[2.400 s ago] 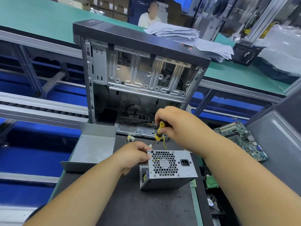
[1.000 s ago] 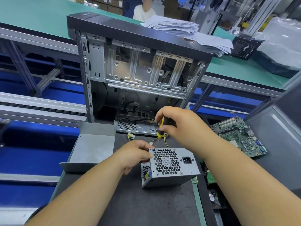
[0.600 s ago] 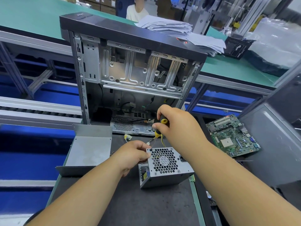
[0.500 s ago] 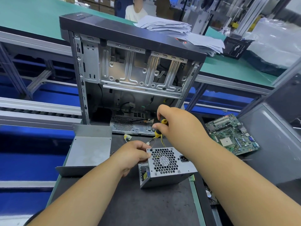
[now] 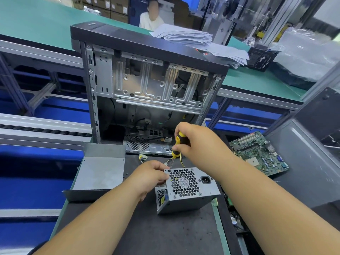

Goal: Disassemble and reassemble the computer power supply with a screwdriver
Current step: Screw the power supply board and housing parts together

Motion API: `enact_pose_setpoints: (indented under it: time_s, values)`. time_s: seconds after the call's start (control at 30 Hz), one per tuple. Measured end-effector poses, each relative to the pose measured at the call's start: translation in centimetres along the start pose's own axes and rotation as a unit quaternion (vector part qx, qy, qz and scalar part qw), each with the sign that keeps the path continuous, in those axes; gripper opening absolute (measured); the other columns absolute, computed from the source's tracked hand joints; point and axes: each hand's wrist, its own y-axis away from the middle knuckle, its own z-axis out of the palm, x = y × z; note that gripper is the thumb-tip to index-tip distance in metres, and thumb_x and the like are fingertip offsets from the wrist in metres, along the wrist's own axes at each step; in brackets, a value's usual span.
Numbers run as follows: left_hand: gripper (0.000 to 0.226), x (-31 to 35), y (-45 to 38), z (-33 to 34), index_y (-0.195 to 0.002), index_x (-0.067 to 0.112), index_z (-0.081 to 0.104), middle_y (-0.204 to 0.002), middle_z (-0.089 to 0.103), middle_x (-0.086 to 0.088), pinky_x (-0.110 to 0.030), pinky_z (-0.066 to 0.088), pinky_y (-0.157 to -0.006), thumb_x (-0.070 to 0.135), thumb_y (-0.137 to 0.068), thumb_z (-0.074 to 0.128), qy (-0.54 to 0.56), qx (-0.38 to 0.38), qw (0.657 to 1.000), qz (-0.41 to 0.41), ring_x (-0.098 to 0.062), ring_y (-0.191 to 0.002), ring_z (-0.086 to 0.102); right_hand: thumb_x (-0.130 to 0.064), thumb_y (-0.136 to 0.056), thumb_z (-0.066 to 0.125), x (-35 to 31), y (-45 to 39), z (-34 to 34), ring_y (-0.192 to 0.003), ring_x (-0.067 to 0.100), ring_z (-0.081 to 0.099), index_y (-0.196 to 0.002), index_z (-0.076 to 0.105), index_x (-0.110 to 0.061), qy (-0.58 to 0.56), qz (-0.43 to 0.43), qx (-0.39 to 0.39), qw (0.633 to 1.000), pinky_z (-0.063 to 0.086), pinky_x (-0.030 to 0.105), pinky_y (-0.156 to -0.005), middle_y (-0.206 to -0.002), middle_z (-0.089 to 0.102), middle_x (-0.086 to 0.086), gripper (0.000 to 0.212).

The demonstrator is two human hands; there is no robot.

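Fingers of my right hand [image 5: 197,142] wrap the screwdriver [image 5: 177,144], tip on the corner screw; my left hand [image 5: 150,176] pinches the power supply [image 5: 189,188] steady on the bench [image 5: 147,232], before the open computer case [image 5: 147,80].

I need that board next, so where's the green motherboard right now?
In the head view, the green motherboard lies at right, just beyond the right hand, between the open computer case and a grey panel.
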Motion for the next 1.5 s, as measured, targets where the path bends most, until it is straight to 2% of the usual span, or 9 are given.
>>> enact_pose_setpoints:
  time_s: [0.27, 0.4, 0.63, 0.8, 0.97, 1.1, 1.27, 1.37, 1.5]
  values:
    - [0.003, -0.3, -0.1, 0.8, -0.083, 0.009, 0.068, -0.080, 0.072, -0.003, -0.047, 0.053, -0.096, 0.011, -0.086, 0.068, -0.021, 0.045, 0.999, 0.019, -0.022, -0.080, 0.065, -0.048, -0.093, 0.057, 4.9, 1.9, -0.4, -0.057, 0.006, 0.050, -0.080, 0.054, -0.029, -0.090, 0.100, 0.084, 0.987, 0.039, 0.030, -0.052, -0.062, 0.057, -0.007, 0.023]
    - [0.009, -0.3, -0.2, 1.6, -0.081, 0.009, 0.067, -0.081, 0.075, -0.004, -0.043, 0.056, -0.087, 0.014, -0.089, 0.066, -0.028, 0.086, 0.996, 0.017, -0.021, -0.079, 0.068, -0.038, -0.093, 0.062, 9.1, 3.2, -0.5, -0.058, 0.009, 0.065, -0.080, 0.061, -0.018, -0.292, 0.228, 0.149, 0.917, 0.048, 0.025, -0.054, -0.070, 0.071, 0.002, 0.024]
    - [0.012, -0.5, 0.2, 3.1, -0.081, 0.009, 0.067, -0.084, 0.075, -0.004, -0.036, 0.054, -0.076, 0.015, -0.090, 0.061, -0.042, 0.170, 0.984, 0.017, -0.022, -0.080, 0.068, -0.020, -0.092, 0.064, 16.8, 6.7, 2.8, -0.063, 0.016, 0.052, -0.075, 0.068, -0.015, -0.460, 0.384, 0.083, 0.796, 0.034, 0.027, -0.054, -0.072, 0.073, 0.006, 0.018]
    - [0.015, -1.0, 0.7, 4.1, -0.080, 0.013, 0.067, -0.074, 0.072, -0.002, -0.030, 0.048, -0.061, 0.016, -0.091, 0.057, -0.024, 0.209, 0.977, 0.010, -0.015, -0.063, 0.065, -0.010, -0.085, 0.066, 20.0, 9.2, 7.4, -0.057, 0.015, 0.053, -0.086, 0.061, -0.011, -0.390, 0.394, 0.013, 0.832, 0.038, 0.023, -0.050, -0.080, 0.066, 0.007, 0.005]
    - [0.013, -1.0, 1.3, 4.9, -0.083, 0.017, 0.067, -0.091, 0.070, -0.004, -0.035, 0.049, -0.072, 0.019, -0.092, 0.058, -0.027, 0.242, 0.970, 0.016, -0.022, -0.082, 0.064, -0.021, -0.087, 0.061, 21.6, 11.2, 12.0, -0.074, 0.020, 0.064, -0.104, 0.047, -0.024, -0.214, 0.340, -0.081, 0.912, 0.046, 0.030, -0.060, -0.083, 0.064, -0.001, 0.022]
    - [0.015, -1.5, 2.3, 5.5, -0.081, 0.019, 0.066, -0.070, 0.070, 0.003, -0.030, 0.046, -0.061, 0.020, -0.093, 0.058, -0.048, 0.253, 0.966, 0.022, -0.014, -0.065, 0.065, -0.022, -0.087, 0.059, 22.0, 12.1, 14.0, -0.073, 0.021, 0.064, -0.106, 0.044, -0.020, -0.163, 0.305, -0.121, 0.930, 0.046, 0.031, -0.060, -0.083, 0.063, 0.001, 0.024]
    - [0.018, -2.0, 4.0, 5.8, -0.081, 0.028, 0.069, -0.089, 0.071, -0.004, -0.036, 0.049, -0.073, 0.024, -0.094, 0.058, -0.086, 0.256, 0.962, 0.042, -0.021, -0.077, 0.065, -0.024, -0.087, 0.064, 22.3, 12.1, 14.7, -0.075, 0.022, 0.061, -0.104, 0.043, -0.016, -0.122, 0.269, -0.133, 0.946, 0.040, 0.031, -0.057, -0.087, 0.059, 0.002, 0.028]
    - [0.015, -2.1, 5.1, 6.3, -0.086, 0.032, 0.070, -0.102, 0.070, -0.011, -0.043, 0.053, -0.083, 0.026, -0.095, 0.060, -0.096, 0.254, 0.961, 0.052, -0.027, -0.085, 0.068, -0.025, -0.088, 0.062, 22.0, 11.6, 13.9, -0.085, 0.026, 0.060, -0.105, 0.048, -0.014, -0.133, 0.246, -0.112, 0.953, 0.040, 0.031, -0.064, -0.100, 0.059, 0.006, 0.026]
    - [0.013, -2.3, 6.5, 6.8, -0.103, 0.031, 0.070, -0.107, 0.071, -0.003, -0.049, 0.051, -0.097, 0.025, -0.095, 0.063, -0.134, 0.260, 0.954, 0.065, -0.026, -0.099, 0.069, -0.033, -0.096, 0.051, 20.1, 10.8, 11.5, -0.071, 0.011, 0.057, -0.093, 0.062, -0.027, -0.339, 0.204, -0.065, 0.916, 0.041, 0.029, -0.063, -0.092, 0.066, -0.004, 0.013]
